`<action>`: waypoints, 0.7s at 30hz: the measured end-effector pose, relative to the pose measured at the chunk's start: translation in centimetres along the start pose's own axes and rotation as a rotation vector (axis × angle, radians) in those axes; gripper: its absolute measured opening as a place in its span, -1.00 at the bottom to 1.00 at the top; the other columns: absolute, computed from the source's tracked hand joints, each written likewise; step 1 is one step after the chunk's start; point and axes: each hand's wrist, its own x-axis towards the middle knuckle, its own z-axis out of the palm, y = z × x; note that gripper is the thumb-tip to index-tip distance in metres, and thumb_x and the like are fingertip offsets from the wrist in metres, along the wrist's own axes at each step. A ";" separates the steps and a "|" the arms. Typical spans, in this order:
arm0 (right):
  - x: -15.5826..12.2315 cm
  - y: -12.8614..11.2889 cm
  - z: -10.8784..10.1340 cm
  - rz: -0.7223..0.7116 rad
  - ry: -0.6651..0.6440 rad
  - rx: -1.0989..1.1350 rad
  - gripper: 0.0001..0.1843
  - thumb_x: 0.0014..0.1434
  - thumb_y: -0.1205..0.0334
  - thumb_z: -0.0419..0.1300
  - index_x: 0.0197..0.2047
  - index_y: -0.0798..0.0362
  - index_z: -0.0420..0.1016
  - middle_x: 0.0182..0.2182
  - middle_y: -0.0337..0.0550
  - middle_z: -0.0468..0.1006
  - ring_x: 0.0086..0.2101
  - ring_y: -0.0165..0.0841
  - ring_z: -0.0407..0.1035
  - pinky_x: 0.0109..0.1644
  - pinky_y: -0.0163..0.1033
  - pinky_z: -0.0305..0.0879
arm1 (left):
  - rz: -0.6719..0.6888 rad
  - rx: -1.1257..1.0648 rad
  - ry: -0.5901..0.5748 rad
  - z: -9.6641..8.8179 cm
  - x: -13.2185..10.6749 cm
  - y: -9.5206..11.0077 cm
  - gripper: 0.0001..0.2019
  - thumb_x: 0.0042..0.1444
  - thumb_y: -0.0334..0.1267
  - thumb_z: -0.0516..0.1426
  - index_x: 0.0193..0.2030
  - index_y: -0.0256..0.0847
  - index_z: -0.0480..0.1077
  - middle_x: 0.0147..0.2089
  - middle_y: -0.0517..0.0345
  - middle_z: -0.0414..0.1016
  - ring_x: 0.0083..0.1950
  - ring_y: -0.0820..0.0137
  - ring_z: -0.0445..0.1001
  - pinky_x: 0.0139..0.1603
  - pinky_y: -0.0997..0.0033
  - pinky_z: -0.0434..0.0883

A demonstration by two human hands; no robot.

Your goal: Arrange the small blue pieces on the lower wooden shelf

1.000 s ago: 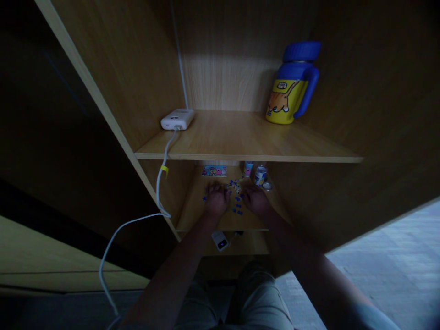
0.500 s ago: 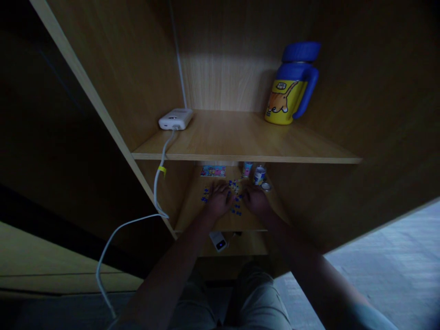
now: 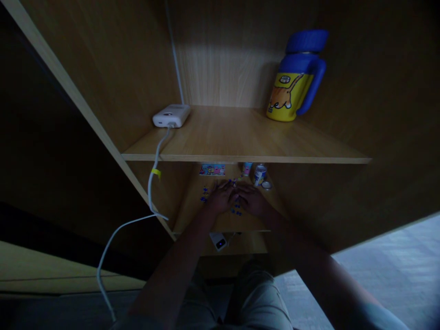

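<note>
My left hand [image 3: 220, 197] and my right hand [image 3: 252, 198] meet over the lower shelf board, fingertips together above small blue and yellow pieces that look like jigsaw puzzle pieces [image 3: 238, 212]. Fingers on both hands are bent inward and look closed; what they pinch is hidden in the dim light. More puzzle pieces [image 3: 204, 195] lie left of my left hand. A few show just beyond the fingertips. Near my right hand stand a small printed tin can [image 3: 260, 174] and its round lid [image 3: 266, 185].
A colourful printed card [image 3: 212, 170] lies at the back, with a small printed cup [image 3: 246, 168] to its right. The upper shelf [image 3: 227, 137] overhangs, bearing a white device [image 3: 171, 115] with a cable [image 3: 150, 192] and a blue-yellow jug [image 3: 287, 91]. Another device [image 3: 218, 241] sits below.
My right hand has moved left, and the two hands now meet over the pieces, covering some of the middle ones. The view has shifted slightly.
</note>
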 end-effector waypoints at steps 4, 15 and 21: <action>0.2 0.1 0.3 -0.015 -0.006 0.013 -0.47 0.50 0.24 0.23 0.47 -0.13 0.58 0.42 -0.05 0.58 0.41 -0.08 0.42 0.59 0.21 0.25 | -0.007 -0.012 0.003 -0.2 0.1 0.1 -0.60 0.57 -0.04 0.12 0.39 -0.07 0.53 0.53 -0.12 0.52 0.63 -0.01 0.34 0.76 -0.38 -0.06; 0.1 -0.3 -0.1 0.039 0.022 0.018 -0.43 0.51 0.20 0.16 0.52 -0.03 0.52 0.46 0.01 0.54 0.41 -0.05 0.44 0.60 0.21 0.24 | -0.010 -0.016 0.013 -0.4 0.1 -0.1 -0.60 0.47 -0.04 0.26 0.36 -0.03 0.52 0.53 -0.10 0.50 0.61 -0.02 0.35 0.73 -0.38 0.01; 0.1 -0.1 0.2 0.038 0.021 -0.010 -0.48 0.54 0.16 0.16 0.47 -0.04 0.58 0.46 0.01 0.54 0.44 -0.06 0.40 0.59 0.20 0.25 | -0.012 -0.022 0.024 -0.4 0.0 -0.1 -0.61 0.49 -0.01 0.24 0.36 -0.02 0.51 0.54 -0.09 0.50 0.62 -0.01 0.34 0.72 -0.37 0.01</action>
